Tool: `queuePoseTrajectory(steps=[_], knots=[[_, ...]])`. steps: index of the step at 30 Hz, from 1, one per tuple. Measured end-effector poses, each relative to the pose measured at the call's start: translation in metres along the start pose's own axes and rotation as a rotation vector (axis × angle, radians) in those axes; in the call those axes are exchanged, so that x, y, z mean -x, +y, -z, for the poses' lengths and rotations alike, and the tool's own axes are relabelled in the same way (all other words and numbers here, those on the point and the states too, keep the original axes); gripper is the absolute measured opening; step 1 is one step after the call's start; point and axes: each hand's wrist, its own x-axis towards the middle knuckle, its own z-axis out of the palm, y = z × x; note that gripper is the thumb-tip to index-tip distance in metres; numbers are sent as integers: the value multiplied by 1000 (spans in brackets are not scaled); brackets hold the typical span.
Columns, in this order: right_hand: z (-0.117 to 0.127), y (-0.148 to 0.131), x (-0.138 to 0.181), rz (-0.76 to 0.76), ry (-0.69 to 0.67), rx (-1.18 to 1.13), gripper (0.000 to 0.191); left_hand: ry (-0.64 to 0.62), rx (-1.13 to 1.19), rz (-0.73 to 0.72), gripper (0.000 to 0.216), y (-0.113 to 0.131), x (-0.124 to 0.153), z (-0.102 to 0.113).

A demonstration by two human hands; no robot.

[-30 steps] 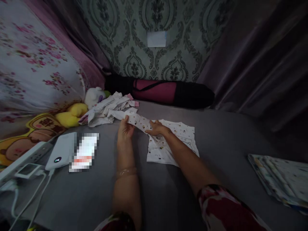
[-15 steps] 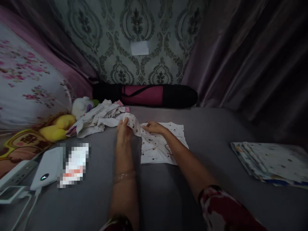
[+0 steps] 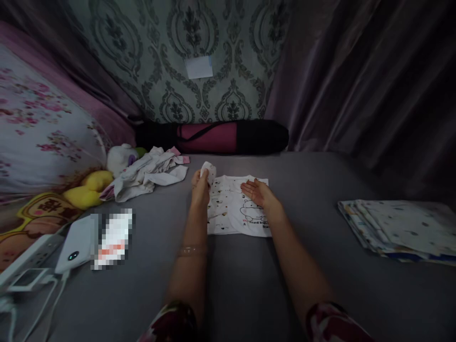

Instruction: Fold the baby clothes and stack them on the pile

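A small white printed shirt (image 3: 228,219), with a line-drawn animal and lettering on its front, lies spread on the grey bedsheet. My left hand (image 3: 201,186) pinches a raised part of it, likely a sleeve, at the shirt's left edge. Over the right part of the shirt, my right hand (image 3: 259,192) is open with its fingers stretched out, palm partly showing. Whether the right fingers touch the cloth, I cannot tell. Left of my hands lies a crumpled heap of white clothes (image 3: 151,173) with pink edges.
A stack of folded cloths (image 3: 399,228) lies at the right. Along the wall rests a long black and magenta bag (image 3: 210,137). At the left are plush toys (image 3: 94,187), a white power bank (image 3: 76,244), a power strip (image 3: 33,254) with cables, and a blurred packet (image 3: 114,240).
My left hand has moved right with the raised cloth, drawing it away from the heap. My right hand has let go of the cloth, moved right and opened over the shirt's front.
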Motion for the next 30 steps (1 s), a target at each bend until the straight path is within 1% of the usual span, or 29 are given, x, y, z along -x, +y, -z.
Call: queuePoseTrajectory(steps=[3,4,5,8,9,10,12,14,16,18,20,23,24,26,28,30], knots=[[-1,-1,1,-14,-15,-12,35,35,-60,-17,27,-4,10,-10],[0,-1,1,-16,-19,-12,36,5,-80,-19,27,-5,14,-13],[0,-1,1,-18,-24,-10,36,-53,-96,-17,28,-5,18,-17],[3,-1,-1,-21,-34,3,37,-294,-134,-5,38,-4,26,-24],[3,-1,-2,-20,-35,9,37,-355,-150,1,42,-2,26,-24],[4,-1,-3,-17,-34,16,36,-384,-166,9,46,-1,25,-21],[4,0,-5,-9,-27,38,35,-368,-193,33,52,3,18,-11],[3,0,-6,5,-27,76,33,-296,-203,45,54,5,9,4],[1,2,-6,40,-44,138,28,-204,-203,15,49,5,1,20],[-1,6,-5,114,-38,251,29,-127,-217,-18,36,3,-5,32],[-3,12,-5,189,-2,361,42,-68,-239,-22,26,-1,-7,39],[-4,19,-7,276,11,507,70,-30,-251,0,23,-10,-8,41],[-5,21,-9,312,-7,564,76,-31,-262,-4,24,-12,-8,40],[-6,20,-14,405,-28,688,79,-67,-324,-22,29,-17,-7,38],[-6,17,-18,506,2,758,75,-154,-431,-42,38,-22,-6,37],[-5,12,-20,604,63,820,69,-264,-553,-55,47,-26,-6,37]])
